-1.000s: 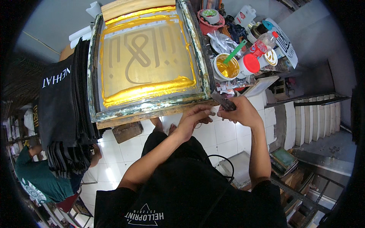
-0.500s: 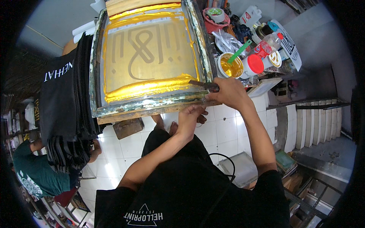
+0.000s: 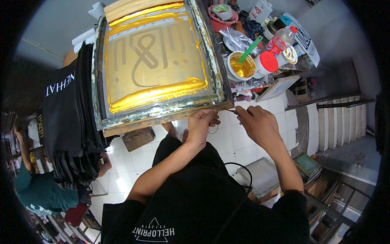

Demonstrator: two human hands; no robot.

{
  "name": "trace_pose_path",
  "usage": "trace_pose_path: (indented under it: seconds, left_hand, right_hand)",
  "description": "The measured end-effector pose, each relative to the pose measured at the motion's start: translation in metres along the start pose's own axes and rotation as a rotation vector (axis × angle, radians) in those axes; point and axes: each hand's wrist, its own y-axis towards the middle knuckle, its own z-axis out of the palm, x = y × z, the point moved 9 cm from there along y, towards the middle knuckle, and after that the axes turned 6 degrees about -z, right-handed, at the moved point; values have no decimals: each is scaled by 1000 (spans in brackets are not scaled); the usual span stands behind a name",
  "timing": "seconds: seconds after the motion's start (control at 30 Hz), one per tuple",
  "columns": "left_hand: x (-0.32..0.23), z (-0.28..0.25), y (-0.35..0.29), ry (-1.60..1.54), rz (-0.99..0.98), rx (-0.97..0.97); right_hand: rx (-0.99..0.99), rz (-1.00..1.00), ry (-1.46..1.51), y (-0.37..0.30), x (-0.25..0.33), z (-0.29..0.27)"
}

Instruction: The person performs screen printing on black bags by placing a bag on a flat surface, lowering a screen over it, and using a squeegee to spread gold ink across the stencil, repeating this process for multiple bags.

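The silk-screen frame (image 3: 156, 112) lies in front of me, its mesh marked with a curved design and yellow-gold ink (image 3: 158, 95) banked along its near side. At the frame's near edge my left hand (image 3: 201, 125) is closed in a pinch; what it grips is hidden, though a thin loop (image 3: 214, 129) hangs by its fingers. To its right, my right hand (image 3: 260, 125) is closed on a slim dark tool (image 3: 231, 110), seen nearly edge-on and pointing toward the left hand. A wooden-handled squeegee (image 3: 138, 9) rests at the screen's far end.
Black printed fabric pieces (image 3: 61, 105) hang in a thick stack on the left. At right stand an ink tub (image 3: 242, 67) with a green stirrer, a red-lidded tub (image 3: 267, 63) and a plastic bottle (image 3: 282, 40). Another person (image 3: 44, 191) is at lower left.
My right hand has come down and right off the screen's near corner, with the dark tool now turned edge-on. The left hand stays near the frame edge. The other person's arm has risen.
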Motion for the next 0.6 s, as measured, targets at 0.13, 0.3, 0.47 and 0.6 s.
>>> trace_pose_path:
  seconds: [0.13, 0.3, 0.47, 0.6]
  left_hand:
    - [3, -2, -1, -21, -25, -44]
    - [0, 2, -1, -40, -14, -16]
    - [3, -1, 2, -34, -14, -4]
    - [0, 0, 1, -8, 10, 6]
  right_hand:
    - [4, -24, -72, 5, 2, 12]
    - [25, -28, -119, 7, 2, 16]
    - [36, 70, 43, 11, -4, 7]
    - [-113, 263, 374, 18, -24, 9]
